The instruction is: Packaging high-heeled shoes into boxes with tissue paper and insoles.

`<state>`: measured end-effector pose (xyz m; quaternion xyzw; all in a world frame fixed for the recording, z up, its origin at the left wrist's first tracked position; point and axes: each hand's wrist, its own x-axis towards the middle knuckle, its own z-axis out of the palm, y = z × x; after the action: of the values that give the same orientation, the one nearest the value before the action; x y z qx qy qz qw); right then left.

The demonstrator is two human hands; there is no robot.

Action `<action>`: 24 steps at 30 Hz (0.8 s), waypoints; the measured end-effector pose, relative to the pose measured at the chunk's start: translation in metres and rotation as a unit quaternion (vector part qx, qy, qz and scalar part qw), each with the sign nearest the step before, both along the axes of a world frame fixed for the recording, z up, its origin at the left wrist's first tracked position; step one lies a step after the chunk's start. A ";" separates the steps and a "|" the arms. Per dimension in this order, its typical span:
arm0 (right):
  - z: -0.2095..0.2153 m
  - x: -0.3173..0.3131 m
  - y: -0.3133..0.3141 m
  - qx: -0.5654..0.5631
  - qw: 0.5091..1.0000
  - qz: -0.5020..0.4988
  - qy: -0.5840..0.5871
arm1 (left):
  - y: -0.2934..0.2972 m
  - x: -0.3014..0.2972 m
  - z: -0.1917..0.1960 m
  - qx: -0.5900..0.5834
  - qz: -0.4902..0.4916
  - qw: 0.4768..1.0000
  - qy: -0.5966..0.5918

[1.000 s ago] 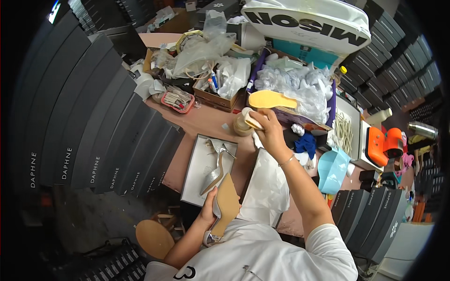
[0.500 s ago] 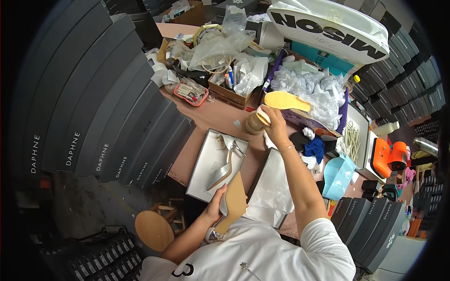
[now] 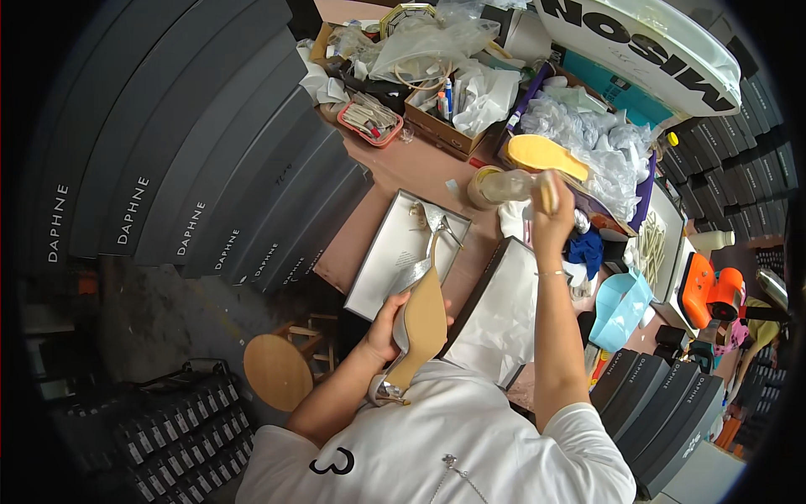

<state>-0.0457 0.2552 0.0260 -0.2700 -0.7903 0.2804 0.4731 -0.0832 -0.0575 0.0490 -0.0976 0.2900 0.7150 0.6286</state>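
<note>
1. The left hand [image 3: 388, 330] grasps a high-heeled shoe [image 3: 424, 328], tan sole up, in front of the shirt at the near edge of the desk [image 3: 420, 168].
2. The right hand [image 3: 552, 223] is closed on a small yellowish-white pad [image 3: 548, 193], blurred, above the desk's middle.
3. Just left of that hand stands a round jar [image 3: 484, 188]; a blurred, translucent shape lies between them.
4. The matching silver shoe [image 3: 410, 275] lies in a white-lined box tray [image 3: 382, 244] near the desk's near left corner; fine print on the tray's floor is too small to read.
5. Grey boxes [image 3: 126, 151] along the desk's left edge carry pale capital lettering, one word repeated; one also bears a faint handwritten mark.
6. Toward the far right corner, a white cover [image 3: 663, 34] shows large black letters, upside down.
7. The white shirt [image 3: 403, 454] has a black printed mark.
</note>
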 end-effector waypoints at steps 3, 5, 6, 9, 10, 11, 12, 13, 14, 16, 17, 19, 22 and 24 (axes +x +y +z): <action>-0.015 -0.021 -0.001 0.018 0.989 0.092 -0.113 | 0.005 -0.005 0.002 0.010 -0.010 1.000 0.001; -0.006 -0.025 -0.008 0.011 0.986 0.102 -0.128 | -0.001 -0.006 -0.002 0.034 -0.045 0.998 0.021; 0.007 -0.019 -0.016 -0.022 0.980 0.128 -0.152 | -0.002 -0.004 -0.006 0.034 -0.039 0.998 0.037; 0.042 0.031 -0.071 -0.132 0.944 0.208 -0.219 | -0.001 0.002 -0.009 0.039 -0.020 0.996 0.076; 0.043 0.059 -0.102 -0.194 0.907 0.268 -0.261 | 0.002 0.006 -0.001 0.042 -0.004 0.996 0.085; 0.049 0.085 -0.135 -0.090 0.908 0.333 -0.238 | 0.006 0.011 0.003 0.046 0.009 0.995 0.092; 0.055 0.107 -0.163 -0.014 0.895 0.411 -0.175 | 0.008 0.017 0.004 0.035 -0.011 0.994 0.106; 0.068 0.121 -0.183 0.010 0.861 0.458 -0.220 | 0.010 0.023 0.002 0.026 -0.036 0.992 0.119; 0.063 0.121 -0.185 -0.016 0.889 0.408 -0.205 | 0.010 0.032 0.003 0.014 -0.063 0.989 0.131; 0.045 0.105 -0.171 -0.064 0.935 0.305 -0.171 | 0.009 0.041 0.007 -0.011 -0.066 0.992 0.103; 0.043 0.102 -0.172 -0.079 0.932 0.284 -0.210 | 0.008 0.047 0.009 -0.020 -0.049 0.995 0.086; 0.066 0.135 -0.200 -0.056 0.907 0.349 -0.227 | 0.004 0.049 0.014 -0.003 -0.041 0.993 0.112; 0.063 0.137 -0.209 -0.061 0.923 0.335 -0.179 | -0.003 0.054 0.017 -0.010 -0.061 0.986 0.155; 0.040 0.107 -0.177 -0.074 0.958 0.250 -0.122 | 0.000 0.061 0.022 0.016 -0.052 0.985 0.163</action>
<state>0.0610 0.0786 0.0664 -0.1299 -0.8612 0.4126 0.2669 -0.0225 -0.0574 0.0707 0.0451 0.3820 0.6918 0.6111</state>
